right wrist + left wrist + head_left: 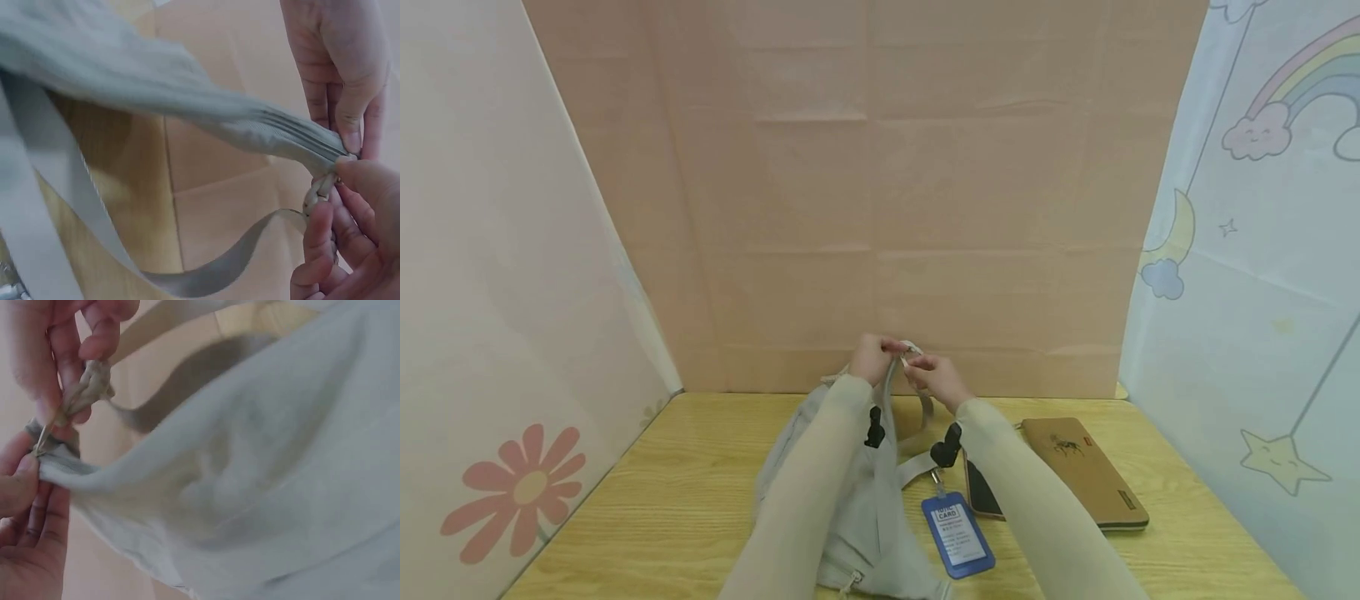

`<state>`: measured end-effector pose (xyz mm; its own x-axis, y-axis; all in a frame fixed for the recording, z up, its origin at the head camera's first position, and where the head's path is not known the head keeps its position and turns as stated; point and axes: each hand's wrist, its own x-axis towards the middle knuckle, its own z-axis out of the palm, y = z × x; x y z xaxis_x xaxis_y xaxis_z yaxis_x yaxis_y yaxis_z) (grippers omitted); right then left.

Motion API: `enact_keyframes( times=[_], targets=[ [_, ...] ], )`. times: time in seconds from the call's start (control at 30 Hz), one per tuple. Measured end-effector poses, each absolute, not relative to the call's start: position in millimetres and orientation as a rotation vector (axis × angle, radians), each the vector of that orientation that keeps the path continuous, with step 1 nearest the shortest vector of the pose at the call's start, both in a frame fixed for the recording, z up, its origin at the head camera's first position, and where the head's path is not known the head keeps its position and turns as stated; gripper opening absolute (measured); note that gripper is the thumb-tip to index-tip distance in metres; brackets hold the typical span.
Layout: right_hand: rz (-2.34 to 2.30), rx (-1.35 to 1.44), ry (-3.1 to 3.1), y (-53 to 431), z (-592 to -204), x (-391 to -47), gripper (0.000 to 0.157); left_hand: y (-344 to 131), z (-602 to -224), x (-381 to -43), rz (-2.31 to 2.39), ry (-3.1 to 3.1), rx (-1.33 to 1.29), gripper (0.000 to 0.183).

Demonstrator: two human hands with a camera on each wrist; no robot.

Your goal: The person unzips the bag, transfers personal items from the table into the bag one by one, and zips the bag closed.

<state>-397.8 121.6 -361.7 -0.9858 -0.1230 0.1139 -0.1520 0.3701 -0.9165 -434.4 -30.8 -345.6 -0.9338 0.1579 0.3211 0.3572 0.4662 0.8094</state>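
A pale grey cloth bag (865, 533) stands slumped on the table, its zippered top edge drawn up to a peak. My left hand (872, 358) pinches the end of that zipper edge (300, 134) between thumb and fingers. Right beside it, my right hand (943, 382) holds a braided cord (317, 190) at the same corner, its thumb tip close against the zipper end. In the left wrist view the braided cord (90, 384) runs between the right fingers, and a thin loop shows between both hands. A flat grey strap (228, 272) hangs in a curve below the hands.
A blue card holder (957, 533) lies beside the bag, its clip at a grey strap. Right of it lie a dark-screened phone (981, 490), partly under the right sleeve, and a brown zipped case (1086, 475). A peach backdrop (1000, 208) rises behind the table.
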Motion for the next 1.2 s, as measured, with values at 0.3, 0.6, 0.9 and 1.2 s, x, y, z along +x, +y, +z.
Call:
enact_keyframes(
  times=[0.3, 0.6, 0.9, 1.2],
  targets=[
    [1.688, 0.218, -2.518, 118, -354, -403, 0.03, -26, -339, -434, -1.456, -2.421, -0.398, 0.02],
    [1.63, 0.172, -2.524, 113, -354, -395, 0.029, -23, -347, -430, -1.49, -2.395, -0.359, 0.016],
    [1.56, 0.2, -2.621, 115, -355, -391, 0.027, -21, -353, -426, -1.56, -2.365, -0.372, 0.015],
    [1.481, 0.215, -2.694, 121, -362, -388, 0.025, -21, -359, -431, -1.632, -2.394, -0.38, 0.017]
  ],
)
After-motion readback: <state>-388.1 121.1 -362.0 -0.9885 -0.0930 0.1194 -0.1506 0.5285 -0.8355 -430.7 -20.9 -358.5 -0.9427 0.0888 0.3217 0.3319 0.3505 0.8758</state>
